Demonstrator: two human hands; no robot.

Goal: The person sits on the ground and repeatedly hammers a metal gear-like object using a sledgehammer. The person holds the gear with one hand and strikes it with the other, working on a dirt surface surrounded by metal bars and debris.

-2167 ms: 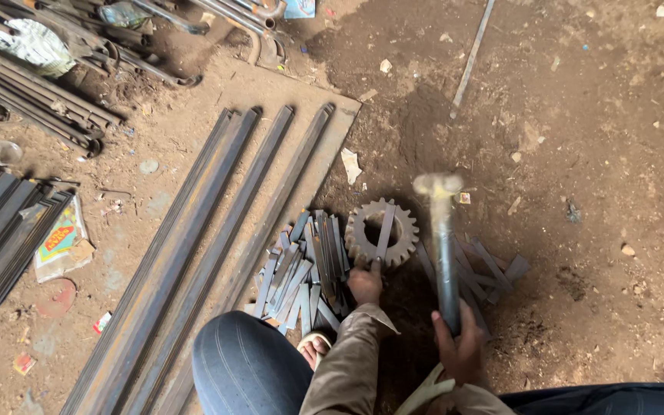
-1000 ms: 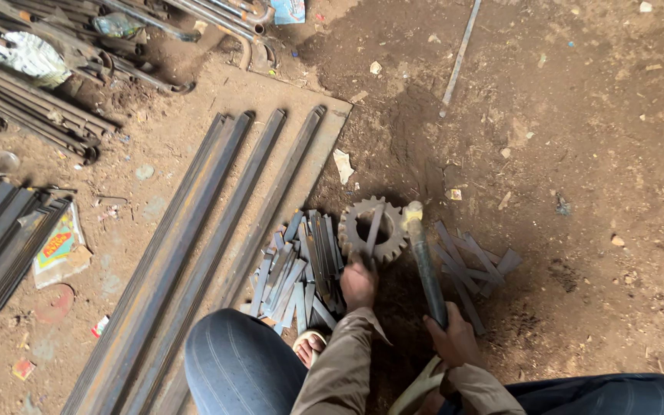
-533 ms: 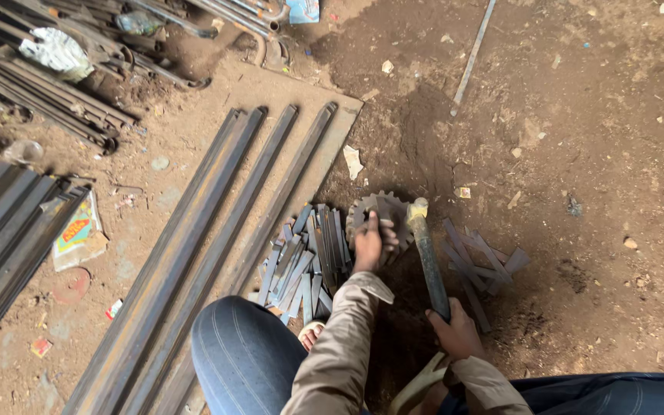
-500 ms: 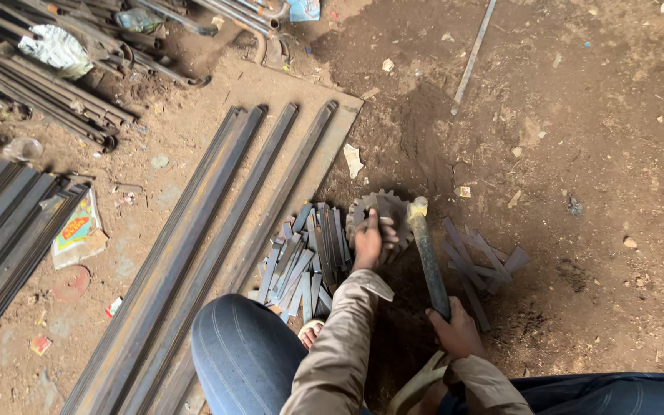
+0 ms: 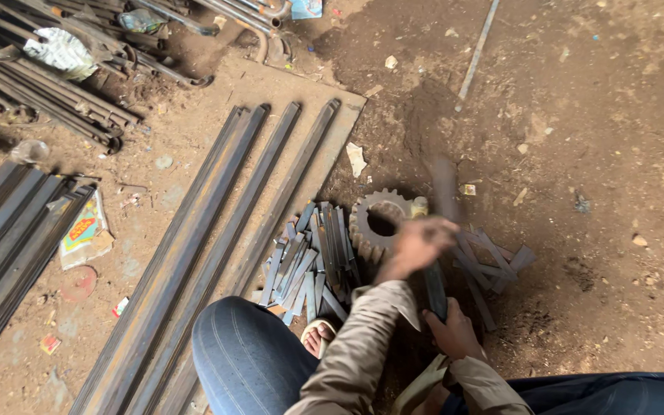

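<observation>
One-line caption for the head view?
Left hand blurred over a gear, right hand gripping a hammer handle.

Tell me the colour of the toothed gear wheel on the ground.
The gear wheel is a dull, dusty grey-brown; the head view shows it.

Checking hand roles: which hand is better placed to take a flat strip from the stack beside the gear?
Left, probably. The left hand, blurred, hangs by the gear, beside the stack of flat strips. The right hand is further back, wrapped around the hammer handle.
</observation>
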